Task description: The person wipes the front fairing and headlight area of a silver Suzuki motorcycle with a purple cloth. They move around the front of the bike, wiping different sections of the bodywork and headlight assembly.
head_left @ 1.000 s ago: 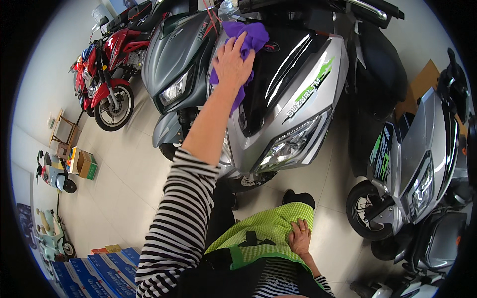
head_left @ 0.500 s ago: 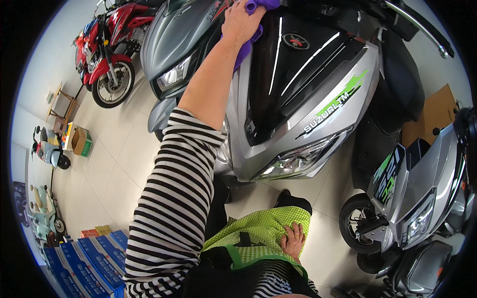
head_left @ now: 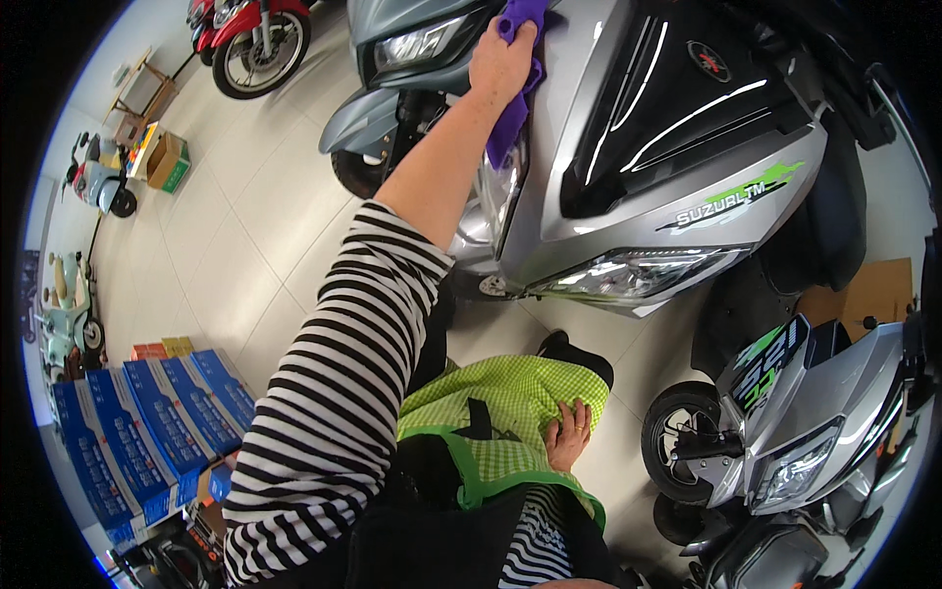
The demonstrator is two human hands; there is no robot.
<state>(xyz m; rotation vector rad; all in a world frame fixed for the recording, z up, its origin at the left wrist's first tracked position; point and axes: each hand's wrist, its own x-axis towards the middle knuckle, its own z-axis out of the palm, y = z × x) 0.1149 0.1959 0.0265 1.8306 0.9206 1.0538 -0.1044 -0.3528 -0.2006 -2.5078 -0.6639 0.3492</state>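
Note:
My left hand [head_left: 500, 64] grips a purple cloth [head_left: 512, 128], pressing it against the left side of a silver scooter's front panel [head_left: 549, 147]. The cloth hangs below the fingers beside the left headlight. This scooter has a glossy black centre panel [head_left: 677, 108] with a round emblem and a clear right headlight [head_left: 638, 275]. My right hand [head_left: 567, 435] lies flat on my green checked apron [head_left: 491, 398], fingers apart, with a ring on one finger. It holds nothing.
A grey scooter [head_left: 392, 54] stands close on the left, a red motorcycle [head_left: 257, 44] behind it. Another silver scooter [head_left: 824, 393] is at the right. Blue boxes [head_left: 147, 422] are stacked at lower left. Open cartons [head_left: 167, 162] and small scooters [head_left: 69, 299] stand along the left wall.
My left hand and the cloth have moved down along the scooter's left edge, toward the headlight. The whole view has shifted. My right hand stays on the apron.

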